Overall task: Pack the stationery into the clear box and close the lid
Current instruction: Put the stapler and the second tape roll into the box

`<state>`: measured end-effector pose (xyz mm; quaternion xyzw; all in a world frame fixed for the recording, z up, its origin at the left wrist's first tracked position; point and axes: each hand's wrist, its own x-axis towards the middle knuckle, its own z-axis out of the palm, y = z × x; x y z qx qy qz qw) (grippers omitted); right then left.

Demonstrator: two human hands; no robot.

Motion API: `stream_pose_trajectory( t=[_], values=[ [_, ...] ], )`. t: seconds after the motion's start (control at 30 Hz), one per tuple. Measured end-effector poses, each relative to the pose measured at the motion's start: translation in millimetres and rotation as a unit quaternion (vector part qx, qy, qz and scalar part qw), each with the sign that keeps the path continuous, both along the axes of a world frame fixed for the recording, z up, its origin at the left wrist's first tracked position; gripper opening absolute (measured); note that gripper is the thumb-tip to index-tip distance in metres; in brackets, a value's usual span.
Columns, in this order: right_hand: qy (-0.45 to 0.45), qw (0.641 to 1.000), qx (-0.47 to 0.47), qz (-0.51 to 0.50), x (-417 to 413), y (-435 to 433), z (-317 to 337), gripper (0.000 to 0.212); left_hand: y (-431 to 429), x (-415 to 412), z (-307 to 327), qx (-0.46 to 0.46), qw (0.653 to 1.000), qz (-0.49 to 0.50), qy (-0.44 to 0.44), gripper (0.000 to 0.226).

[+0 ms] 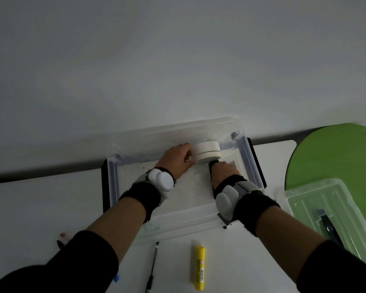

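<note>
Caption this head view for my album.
Left hand holds tape rolls in the box; right hand grips a black item; lid lies aside.

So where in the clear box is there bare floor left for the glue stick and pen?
The left end of the clear box is bare, between its left wall and the left hand. A bare strip runs along the middle of the near wall. The far right corner is crowded: tape rolls, both hands, a dark item in the right hand.

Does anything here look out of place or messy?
Nothing spilled or broken. The lid lies aside on the green surface at right, and the yellow glue stick and pen lie outside the clear box, not yet packed.
</note>
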<state>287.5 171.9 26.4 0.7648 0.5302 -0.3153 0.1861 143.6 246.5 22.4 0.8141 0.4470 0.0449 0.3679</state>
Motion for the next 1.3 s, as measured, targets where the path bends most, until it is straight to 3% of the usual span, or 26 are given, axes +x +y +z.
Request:
stream_pose_trajectory(
  t=[0.17,0.47,0.73,0.93,1.3],
  values=[
    [0.016,1.0,0.007,-0.015,1,0,5,0.024,0,1,2,0.001,1.0,-0.003,0.006,0.023],
    [-0.008,0.997,0.06,0.05,1,-8,30,0.027,-9,-1,11,0.011,1.0,-0.005,0.027,0.025],
    [0.012,0.983,0.158,0.09,7,-21,65,0.023,-24,-5,31,0.034,0.999,0.016,0.038,0.02],
    [0.035,0.965,0.221,0.134,9,-48,94,0.023,-57,-6,59,0.091,0.995,0.04,0.03,0.012],
    [0.076,0.93,0.319,0.169,-1,-107,132,0.019,-140,-24,112,0.171,0.978,0.119,-0.007,0.017]
  ],
)
